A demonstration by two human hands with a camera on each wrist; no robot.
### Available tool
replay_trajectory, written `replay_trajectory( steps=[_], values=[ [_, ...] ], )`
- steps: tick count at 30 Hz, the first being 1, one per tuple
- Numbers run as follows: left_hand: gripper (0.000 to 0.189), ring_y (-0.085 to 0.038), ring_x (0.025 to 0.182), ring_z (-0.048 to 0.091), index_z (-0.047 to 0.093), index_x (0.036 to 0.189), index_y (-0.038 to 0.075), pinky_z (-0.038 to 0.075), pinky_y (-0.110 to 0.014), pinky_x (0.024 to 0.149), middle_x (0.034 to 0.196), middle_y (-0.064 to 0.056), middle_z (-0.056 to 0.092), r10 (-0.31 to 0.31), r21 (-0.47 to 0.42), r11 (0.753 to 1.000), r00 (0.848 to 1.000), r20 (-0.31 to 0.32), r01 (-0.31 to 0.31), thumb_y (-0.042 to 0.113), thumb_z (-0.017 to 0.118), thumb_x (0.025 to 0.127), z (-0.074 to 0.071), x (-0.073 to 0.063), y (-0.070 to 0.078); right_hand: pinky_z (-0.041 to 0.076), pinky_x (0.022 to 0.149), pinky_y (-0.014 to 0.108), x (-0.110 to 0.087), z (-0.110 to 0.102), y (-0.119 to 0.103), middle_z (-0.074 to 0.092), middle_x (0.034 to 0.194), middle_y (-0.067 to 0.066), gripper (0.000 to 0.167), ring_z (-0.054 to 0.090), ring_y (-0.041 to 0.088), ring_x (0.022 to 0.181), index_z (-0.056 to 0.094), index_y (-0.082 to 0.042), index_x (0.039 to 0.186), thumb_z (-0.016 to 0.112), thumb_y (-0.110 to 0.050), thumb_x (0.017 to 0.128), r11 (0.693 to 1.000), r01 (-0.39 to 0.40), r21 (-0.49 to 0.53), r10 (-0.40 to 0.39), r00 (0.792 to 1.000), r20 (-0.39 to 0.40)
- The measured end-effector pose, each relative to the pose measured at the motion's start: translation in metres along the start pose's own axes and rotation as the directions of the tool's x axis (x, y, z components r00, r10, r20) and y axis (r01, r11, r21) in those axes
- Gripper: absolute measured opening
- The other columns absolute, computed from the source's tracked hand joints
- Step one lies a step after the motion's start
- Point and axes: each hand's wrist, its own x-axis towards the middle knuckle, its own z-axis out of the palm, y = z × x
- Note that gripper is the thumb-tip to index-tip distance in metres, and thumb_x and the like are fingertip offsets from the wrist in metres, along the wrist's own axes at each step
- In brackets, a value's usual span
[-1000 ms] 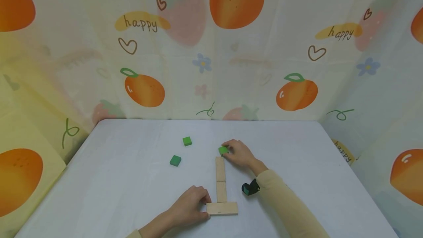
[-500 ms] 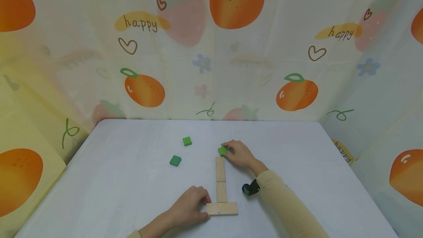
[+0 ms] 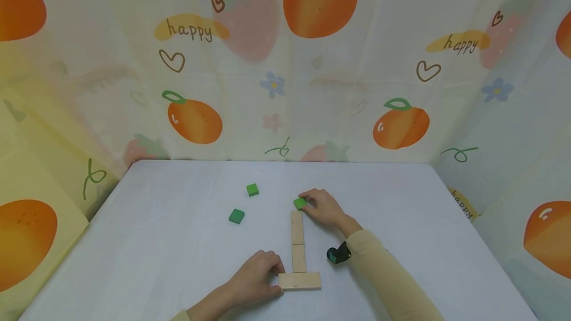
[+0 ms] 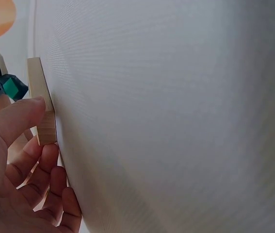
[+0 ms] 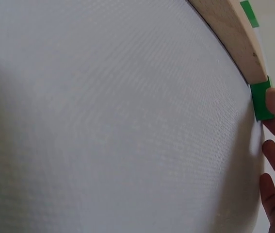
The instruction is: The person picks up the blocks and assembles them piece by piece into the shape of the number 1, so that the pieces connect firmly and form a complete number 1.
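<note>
Near the front of the table, my left hand (image 3: 256, 277) pinches the left end of a crosswise wooden block (image 3: 305, 281) between thumb and fingers. The left wrist view shows this wooden block (image 4: 38, 80) lying flat, the thumb on its near side. From its middle, two more wooden blocks, a nearer one (image 3: 299, 258) and a farther one (image 3: 297, 228), run end to end away from me. At their far end my right hand (image 3: 326, 209) pinches a small green block (image 3: 300, 204). In the right wrist view that green block (image 5: 260, 101) sits against the wooden block's end (image 5: 239, 43).
Two loose green blocks lie left of the row, a lighter one (image 3: 252, 190) farther back and a darker one (image 3: 236, 216) nearer. A black wrist camera (image 3: 338, 253) juts from the right sleeve. A fruit-patterned cloth (image 3: 321, 128) rises behind the white table (image 3: 178, 241).
My right hand has shifted the green block slightly left, into line with the wooden row. My left hand and the wooden blocks have stayed in place.
</note>
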Motion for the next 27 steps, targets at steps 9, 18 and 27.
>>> replay_trajectory(
  steps=[9,18,27],
  values=[
    [0.026,-0.001,0.077,0.042,0.061,0.087,0.022,0.040,-0.020,0.070,0.082,0.018,0.052,0.002,-0.007,1.000,1.000,0.004,-0.002,0.024,0.078,0.068,-0.0003,0.0002,0.0000,0.040,0.093,0.038,0.0002,0.0007,-0.0003,0.064,0.113,0.003,0.031,0.056,0.020,0.107,0.063,-0.011,0.114,0.064,-0.021,0.085,1.000,0.020,0.010,-0.020,1.000,0.000],
    [0.026,-0.001,0.078,0.042,0.061,0.087,0.021,0.041,-0.020,0.070,0.081,0.018,0.053,0.013,0.002,1.000,1.000,-0.004,-0.013,0.022,0.078,0.068,-0.0014,-0.0007,0.0004,0.041,0.093,0.038,-0.0006,-0.0002,-0.0007,0.065,0.112,0.003,0.030,0.057,0.020,0.106,0.063,-0.010,0.113,0.064,-0.020,0.085,0.999,0.045,0.018,-0.045,0.999,-0.008],
    [0.026,-0.001,0.078,0.042,0.060,0.086,0.021,0.040,-0.020,0.071,0.081,0.017,0.052,0.011,-0.004,1.000,1.000,-0.001,-0.011,0.022,0.078,0.068,-0.0010,-0.0005,-0.0001,0.040,0.093,0.039,-0.0008,-0.0008,-0.0012,0.065,0.112,0.003,0.030,0.057,0.020,0.107,0.064,-0.011,0.113,0.064,-0.019,0.084,0.999,0.048,0.019,-0.048,0.999,-0.009]
  ],
)
